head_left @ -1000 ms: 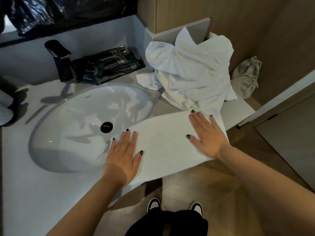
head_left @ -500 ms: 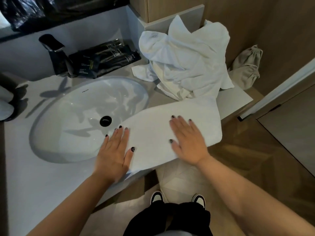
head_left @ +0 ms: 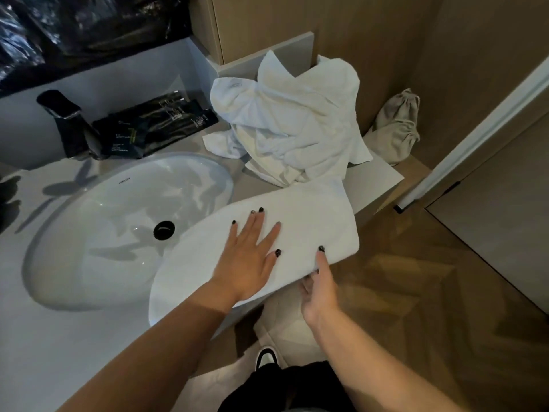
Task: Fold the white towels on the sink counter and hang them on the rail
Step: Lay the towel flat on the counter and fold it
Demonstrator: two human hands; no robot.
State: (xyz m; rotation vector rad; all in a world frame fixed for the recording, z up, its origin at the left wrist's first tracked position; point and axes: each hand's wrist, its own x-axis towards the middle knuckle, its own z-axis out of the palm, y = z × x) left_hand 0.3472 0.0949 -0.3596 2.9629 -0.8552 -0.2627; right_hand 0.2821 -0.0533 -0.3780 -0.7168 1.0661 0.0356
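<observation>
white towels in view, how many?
2 that I can separate: a folded towel at the counter's front edge, and a crumpled heap behind it. The heap may hold more.

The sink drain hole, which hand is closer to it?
Left. The left hand lies flat on the folded towel just right of the drain hole; the right hand pinches the towel's near edge, farther off.

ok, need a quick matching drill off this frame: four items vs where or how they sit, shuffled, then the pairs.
Items:
1. left hand
2. right hand
3. crumpled towels
4. faucet

States:
A. heaped at the counter's back corner
B. pinching the folded towel's near edge
C. black, behind the basin
D. pressing flat on the folded towel

Pairs: 1-D, 2-B, 3-A, 4-C
</observation>
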